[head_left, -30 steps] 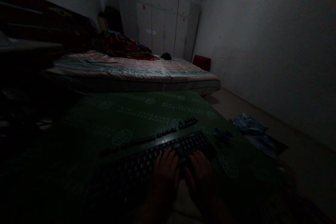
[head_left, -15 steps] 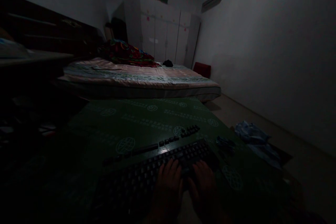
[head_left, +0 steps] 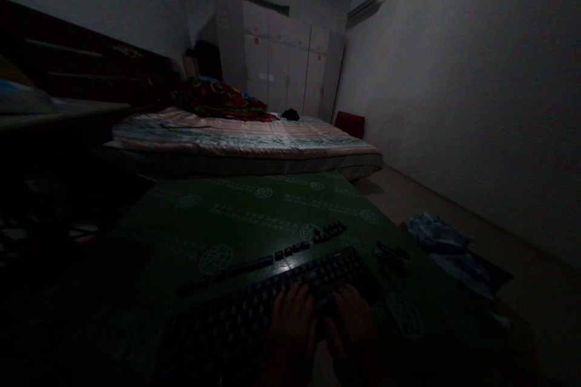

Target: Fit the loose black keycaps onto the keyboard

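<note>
In a dim room a black keyboard (head_left: 254, 302) lies on a table with a green printed cover (head_left: 236, 217). My left hand (head_left: 290, 326) and my right hand (head_left: 351, 323) rest side by side on the keyboard's right half, fingers stretched over the keys and holding nothing. Behind the keyboard a row of loose black keycaps (head_left: 290, 249) lies on the cover, with a cluster of them (head_left: 329, 231) at its right end.
A small dark object (head_left: 390, 251) lies on the table right of the keyboard. A bed (head_left: 245, 139) with a colourful blanket (head_left: 218, 97) stands beyond the table. Bluish cloth (head_left: 438, 236) sits on something low at the right. A white wardrobe (head_left: 285, 66) stands at the back.
The view has tilted upward, so the table, keyboard and hands sit lower in the frame. Both hands stay on the same keys.
</note>
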A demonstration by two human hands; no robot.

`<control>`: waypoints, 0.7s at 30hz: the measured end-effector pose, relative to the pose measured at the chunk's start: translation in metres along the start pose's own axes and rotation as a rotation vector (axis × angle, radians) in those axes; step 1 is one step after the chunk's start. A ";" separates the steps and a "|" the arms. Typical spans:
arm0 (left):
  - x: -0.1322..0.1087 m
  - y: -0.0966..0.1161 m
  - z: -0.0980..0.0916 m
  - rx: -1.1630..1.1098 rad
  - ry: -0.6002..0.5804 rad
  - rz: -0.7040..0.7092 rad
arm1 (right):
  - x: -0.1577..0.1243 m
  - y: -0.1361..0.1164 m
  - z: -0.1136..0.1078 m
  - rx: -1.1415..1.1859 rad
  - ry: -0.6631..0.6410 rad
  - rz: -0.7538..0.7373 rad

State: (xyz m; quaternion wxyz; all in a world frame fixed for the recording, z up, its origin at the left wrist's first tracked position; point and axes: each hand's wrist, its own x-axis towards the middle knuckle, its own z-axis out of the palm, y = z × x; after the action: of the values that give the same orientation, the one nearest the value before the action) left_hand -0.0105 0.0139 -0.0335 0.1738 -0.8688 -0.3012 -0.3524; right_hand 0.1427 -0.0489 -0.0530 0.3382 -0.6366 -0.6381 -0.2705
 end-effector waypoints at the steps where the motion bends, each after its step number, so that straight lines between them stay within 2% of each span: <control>1: 0.000 0.001 -0.001 0.002 -0.005 -0.006 | 0.000 0.000 -0.001 0.003 -0.004 0.007; 11: 0.002 0.003 -0.002 -0.027 0.003 -0.043 | -0.002 -0.002 -0.004 0.052 -0.052 0.052; 17: 0.002 0.004 -0.003 -0.069 -0.042 -0.069 | -0.001 -0.003 -0.004 0.053 -0.026 0.056; 21: 0.004 0.007 -0.003 -0.093 -0.051 -0.105 | -0.002 -0.002 -0.005 0.054 -0.055 0.037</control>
State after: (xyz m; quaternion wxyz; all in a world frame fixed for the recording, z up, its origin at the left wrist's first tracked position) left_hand -0.0059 0.0086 -0.0292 0.1067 -0.8677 -0.3341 -0.3523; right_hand 0.1412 -0.0542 -0.0517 0.3427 -0.6462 -0.6423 -0.2290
